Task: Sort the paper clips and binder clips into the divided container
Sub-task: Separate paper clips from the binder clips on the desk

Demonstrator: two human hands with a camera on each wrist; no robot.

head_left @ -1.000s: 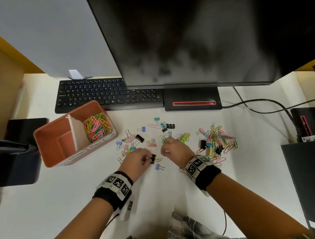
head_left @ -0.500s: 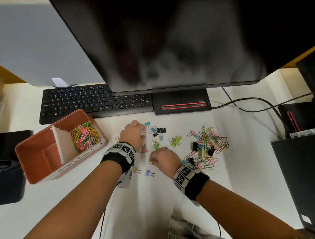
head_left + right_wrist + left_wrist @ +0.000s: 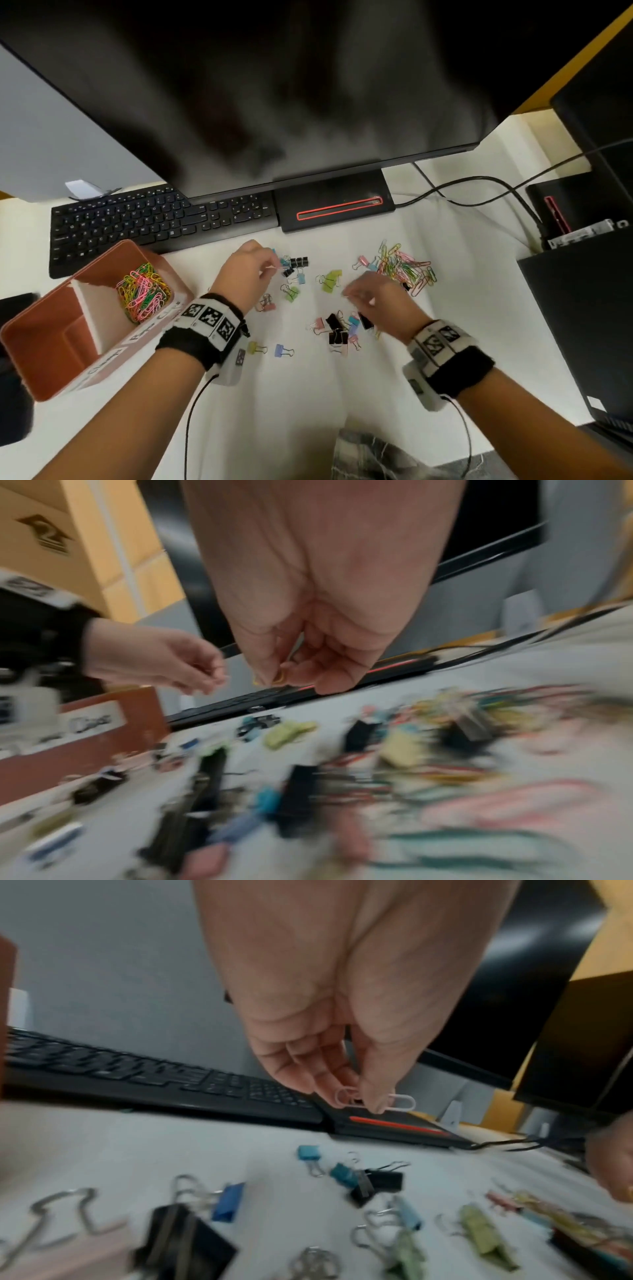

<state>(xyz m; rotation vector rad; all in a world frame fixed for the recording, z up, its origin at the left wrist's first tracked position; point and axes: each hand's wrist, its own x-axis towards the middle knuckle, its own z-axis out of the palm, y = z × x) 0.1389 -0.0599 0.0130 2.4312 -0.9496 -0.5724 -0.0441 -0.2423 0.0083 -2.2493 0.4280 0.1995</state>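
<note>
While your left hand (image 3: 342,1031) hangs above the bench (image 3: 308,394), its grip is closed on a pale paper clip (image 3: 375,1100), pinched between thumb and fingertips, clear of the surface. Your right hand (image 3: 308,631) has its fingers curled on a small yellow clip (image 3: 279,679); the picture is blurred, so the kind of clip can't be told. Binder clips (image 3: 337,330) lie scattered on the bench between and below both hands: black, pink, blue, green, yellow. A green pair (image 3: 330,281) sits between the hands, a black cluster (image 3: 296,263) just beside your left fingers. A loose pile of coloured paper clips (image 3: 406,269) lies beyond your right hand, near it. The divided container (image 3: 41,370), terracotta with a white divider, stands left of your left wrist; its far compartment holds a heap of coloured paper clips (image 3: 144,291), the near compartment shows bare floor. Paper labels on its front wall, text unreadable. Behind: black keyboard (image 3: 144,222), monitor (image 3: 274,85) with red-lined base (image 3: 337,207), black cables (image 3: 479,188) to the right. Both wrists wear marker bands (image 3: 209,317).
</note>
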